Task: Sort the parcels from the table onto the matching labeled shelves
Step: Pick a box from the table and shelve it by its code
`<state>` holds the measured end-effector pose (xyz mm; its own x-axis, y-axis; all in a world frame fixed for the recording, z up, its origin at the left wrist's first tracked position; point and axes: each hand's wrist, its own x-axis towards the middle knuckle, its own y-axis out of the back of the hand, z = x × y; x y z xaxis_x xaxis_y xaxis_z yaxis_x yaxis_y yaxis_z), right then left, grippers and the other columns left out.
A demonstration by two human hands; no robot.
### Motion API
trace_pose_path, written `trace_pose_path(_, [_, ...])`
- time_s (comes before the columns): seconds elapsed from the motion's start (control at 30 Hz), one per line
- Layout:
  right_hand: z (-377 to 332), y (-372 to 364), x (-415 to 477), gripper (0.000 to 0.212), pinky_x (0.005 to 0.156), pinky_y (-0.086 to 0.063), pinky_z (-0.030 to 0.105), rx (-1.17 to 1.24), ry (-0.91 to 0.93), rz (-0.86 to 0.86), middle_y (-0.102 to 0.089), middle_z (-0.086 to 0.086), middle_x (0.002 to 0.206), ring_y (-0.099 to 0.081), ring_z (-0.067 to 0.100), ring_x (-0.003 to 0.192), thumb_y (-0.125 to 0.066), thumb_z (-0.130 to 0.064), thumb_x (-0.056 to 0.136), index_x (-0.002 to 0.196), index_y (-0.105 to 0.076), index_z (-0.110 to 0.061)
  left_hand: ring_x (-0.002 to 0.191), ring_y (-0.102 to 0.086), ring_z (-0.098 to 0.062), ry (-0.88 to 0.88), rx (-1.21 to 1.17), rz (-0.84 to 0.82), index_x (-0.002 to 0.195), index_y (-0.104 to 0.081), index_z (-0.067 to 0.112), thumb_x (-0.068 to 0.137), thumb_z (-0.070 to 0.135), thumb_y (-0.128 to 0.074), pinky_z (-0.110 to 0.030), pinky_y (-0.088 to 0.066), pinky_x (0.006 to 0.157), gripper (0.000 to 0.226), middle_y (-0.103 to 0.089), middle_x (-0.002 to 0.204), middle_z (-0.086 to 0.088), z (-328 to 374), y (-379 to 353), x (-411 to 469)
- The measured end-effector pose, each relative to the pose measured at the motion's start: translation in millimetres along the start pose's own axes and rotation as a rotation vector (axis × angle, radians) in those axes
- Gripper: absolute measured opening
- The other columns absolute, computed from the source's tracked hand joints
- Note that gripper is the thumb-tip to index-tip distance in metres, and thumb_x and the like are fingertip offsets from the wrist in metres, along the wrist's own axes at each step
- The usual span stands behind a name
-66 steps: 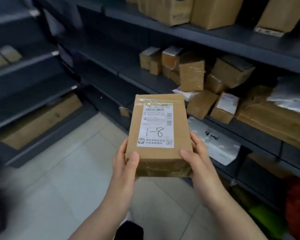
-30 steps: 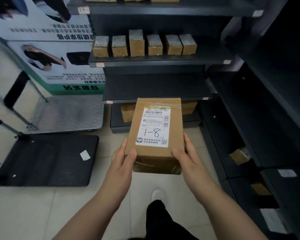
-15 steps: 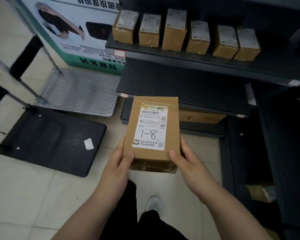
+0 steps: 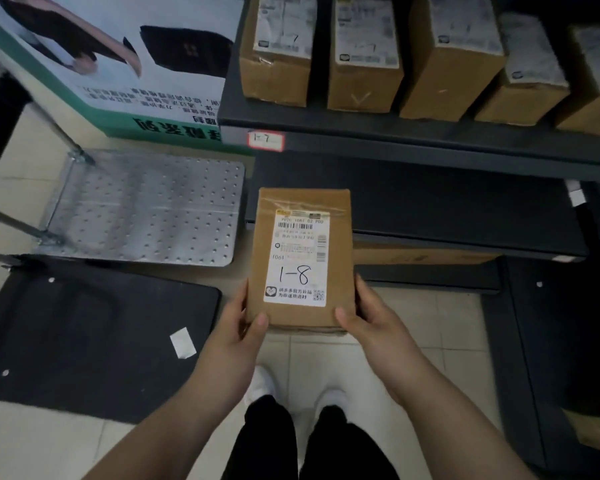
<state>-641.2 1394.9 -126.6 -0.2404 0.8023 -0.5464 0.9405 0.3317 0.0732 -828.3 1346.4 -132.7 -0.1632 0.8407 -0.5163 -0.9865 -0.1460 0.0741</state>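
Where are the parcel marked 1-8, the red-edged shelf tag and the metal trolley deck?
parcel marked 1-8 (image 4: pixel 302 258): head view, on its white label.
red-edged shelf tag (image 4: pixel 265 141): head view, the tag's middle.
metal trolley deck (image 4: pixel 146 209): head view, middle of the dimpled plate.

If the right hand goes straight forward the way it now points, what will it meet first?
Probably the front edge of the dark shelf below the 1-7 tag. The right hand holds the 1-8 parcel, which would arrive first. Depth is unclear.
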Motion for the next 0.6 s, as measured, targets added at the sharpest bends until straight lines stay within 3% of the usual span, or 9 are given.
trace_pose_path(0.07, [10.3, -5.5, 30.1, 0.058, 0.112, -0.032, 0.035, 0.027, 0.002, 0.008, -0.056, -0.02, 0.132, -0.048, -0.002, 0.124, -0.051, -0.009, 0.095, 0.143, -0.035, -0.038, 0.114, -0.055, 0.004, 0.012, -0.016, 0.014, 0.139, -0.037, 0.042, 0.099, 0.015, -0.046, -0.035, -0.038, 0.107, 0.05, -0.063, 0.118, 0.023, -10.3, 4.7, 28.8])
trace_pose_path(0.13, [20.2, -4.4, 58.6, 0.059, 0.113, -0.031, 0.034, 0.05, -0.009, 0.003, -0.055, -0.021, 0.132, -0.046, -0.002, 0.125, -0.051, -0.009, 0.096, 0.144, -0.034, -0.039, 0.115, -0.055, 0.003, 0.018, -0.022, 0.022, 0.138, -0.038, 0.042, 0.098, 0.016, -0.048, -0.04, -0.036, 0.109, 0.048, -0.064, 0.118, 0.022, -21.2, 5.6, 54.1])
trace_pose_path(0.4, [44.0, 5.4, 158.0, 0.053, 0.097, -0.035, 0.014, -0.006, -0.003, -0.007, -0.053, -0.025, 0.127, -0.048, -0.009, 0.115, -0.047, -0.013, 0.098, 0.142, -0.033, -0.04, 0.116, -0.051, 0.008, -0.071, 0.119, 0.04, 0.143, -0.036, 0.032, 0.098, 0.016, -0.046, -0.03, -0.036, 0.108, 0.049, -0.057, 0.127, 0.02, -53.1, -9.0, 152.7])
trace_pose_path(0.53, [54.8, 9.1, 192.4, 0.052, 0.104, -0.034, 0.024, -0.068, -0.014, -0.022, -0.052, -0.019, 0.132, -0.048, 0.001, 0.12, -0.046, -0.019, 0.099, 0.145, -0.03, -0.037, 0.123, -0.049, -0.003, -0.054, 0.215, 0.013, 0.145, -0.028, 0.037, 0.089, 0.045, -0.046, -0.041, -0.036, 0.109, 0.06, -0.052, 0.134, 0.019, -67.1, -7.0, 189.5])
trace_pose_path(0.6, [58.8, 8.5, 204.2, 0.052, 0.105, -0.032, 0.025, -0.102, 0.006, -0.036, -0.049, -0.017, 0.137, -0.045, 0.003, 0.125, -0.044, -0.023, 0.1, 0.146, -0.027, -0.038, 0.123, -0.05, -0.005, -0.072, 0.246, 0.01, 0.146, -0.027, 0.033, 0.095, 0.037, -0.048, -0.041, -0.037, 0.109, 0.056, -0.052, 0.133, 0.018, -70.1, -4.6, 202.7])
